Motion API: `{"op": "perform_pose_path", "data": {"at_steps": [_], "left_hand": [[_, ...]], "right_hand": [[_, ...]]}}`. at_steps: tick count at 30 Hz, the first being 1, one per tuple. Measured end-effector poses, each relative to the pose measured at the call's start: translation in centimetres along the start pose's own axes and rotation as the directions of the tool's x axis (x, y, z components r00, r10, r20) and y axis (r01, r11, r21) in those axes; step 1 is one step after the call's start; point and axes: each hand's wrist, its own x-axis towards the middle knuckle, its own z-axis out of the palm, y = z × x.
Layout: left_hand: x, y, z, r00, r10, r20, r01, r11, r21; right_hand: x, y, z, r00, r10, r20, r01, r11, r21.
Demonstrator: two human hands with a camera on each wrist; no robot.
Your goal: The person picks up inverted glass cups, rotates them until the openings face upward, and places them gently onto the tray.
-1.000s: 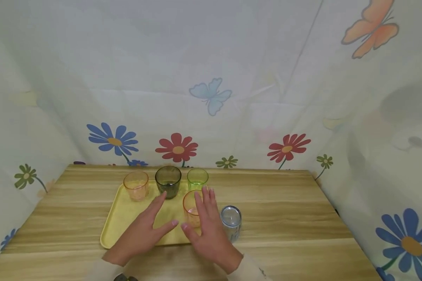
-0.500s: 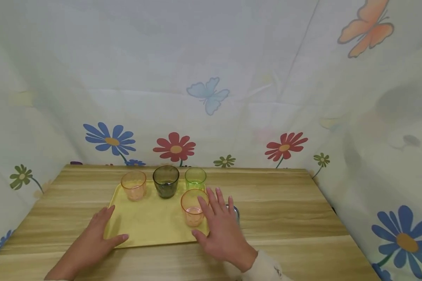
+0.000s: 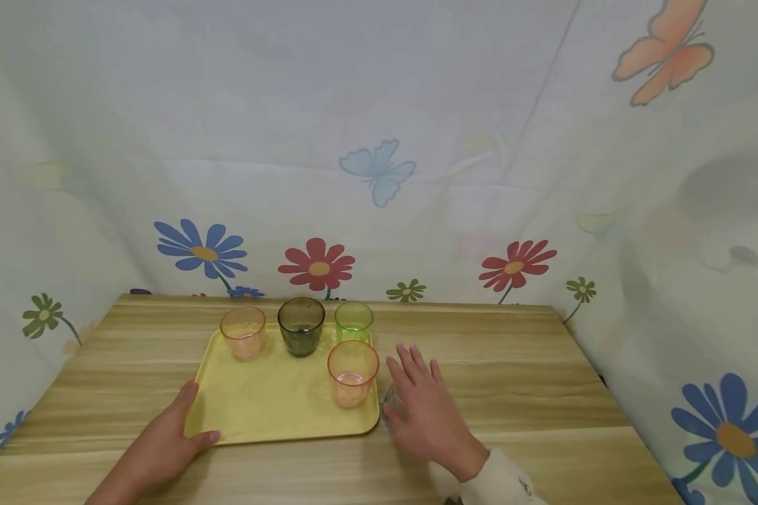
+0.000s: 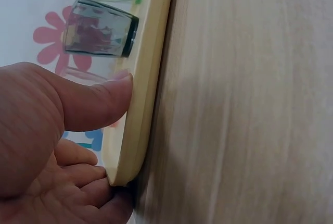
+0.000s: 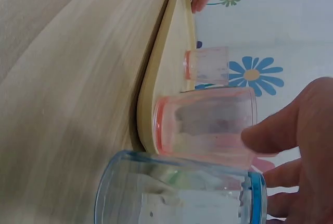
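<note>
A yellow tray lies on the wooden table. My left hand grips its near left corner, thumb over the rim and the other fingers curled at the outer side in the left wrist view. My right hand hovers beside the tray's right edge, fingers extended, over an upside-down clear bluish glass that it mostly hides in the head view. On the tray's right side stands an orange-rimmed glass. Along the back are another orange-tinted glass, a dark grey glass and a green glass.
The wooden tabletop extends to the right of the tray and in front of it. A white curtain printed with flowers and butterflies encloses the table at the back and both sides.
My left hand has moved from above the tray out to its left edge and taken hold there. My right hand has shifted right, away from the orange-rimmed glass, to above the bluish glass.
</note>
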Motion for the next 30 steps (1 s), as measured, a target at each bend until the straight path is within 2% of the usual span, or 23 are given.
{"op": "perform_pose_path", "data": {"at_steps": [8, 11, 17, 22, 30], "left_hand": [[0.3, -0.2, 0.2, 1.000, -0.009, 0.016, 0.009, 1.000, -0.003], [0.3, -0.4, 0.3, 1.000, -0.011, 0.018, 0.011, 1.000, -0.018], [0.2, -0.7, 0.3, 1.000, -0.013, 0.022, 0.013, 1.000, -0.018], [0.0, -0.2, -0.2, 0.999, -0.030, 0.040, 0.030, 1.000, -0.004], [-0.2, 0.0, -0.1, 1.000, -0.012, 0.019, 0.012, 1.000, -0.007]], "right_hand": [[0.2, 0.8, -0.8, 0.999, 0.017, 0.048, -0.019, 0.999, 0.031], [0.4, 0.9, -1.1, 0.997, 0.022, 0.075, -0.022, 1.000, 0.008], [0.7, 0.9, -1.3, 0.997, -0.024, 0.069, 0.029, 0.996, -0.081], [1.1, 0.7, -1.7, 0.996, 0.009, 0.089, -0.002, 0.997, -0.075], [1.4, 0.6, -2.1, 0.994, 0.048, 0.103, -0.043, 0.998, -0.052]]}}
